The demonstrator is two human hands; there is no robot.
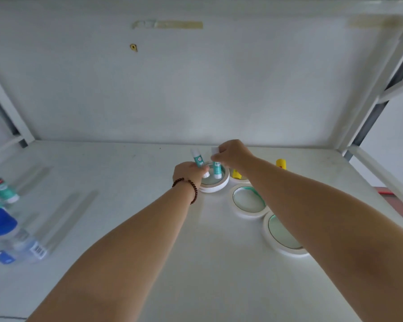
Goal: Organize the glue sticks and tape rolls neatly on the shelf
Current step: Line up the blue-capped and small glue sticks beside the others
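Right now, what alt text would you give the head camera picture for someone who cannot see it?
Two bare hands stand teal glue sticks upright inside a white tape roll on a white shelf: the left hand grips one glue stick, the right hand pinches the cap of another. More tape rolls and yellow glue sticks lie at right.

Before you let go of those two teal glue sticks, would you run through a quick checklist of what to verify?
1. Left hand grips the left glue stick: ok.
2. Right hand pinches the cap of the right glue stick: ok.
3. Right stick stands upright inside the tape roll: ok.
4. Left stick upright: not ok, it tilts.
5. Left stick's base inside the roll's hole: cannot tell, fingers hide it.
6. Room beside the yellow glue stick on the shelf: ok.
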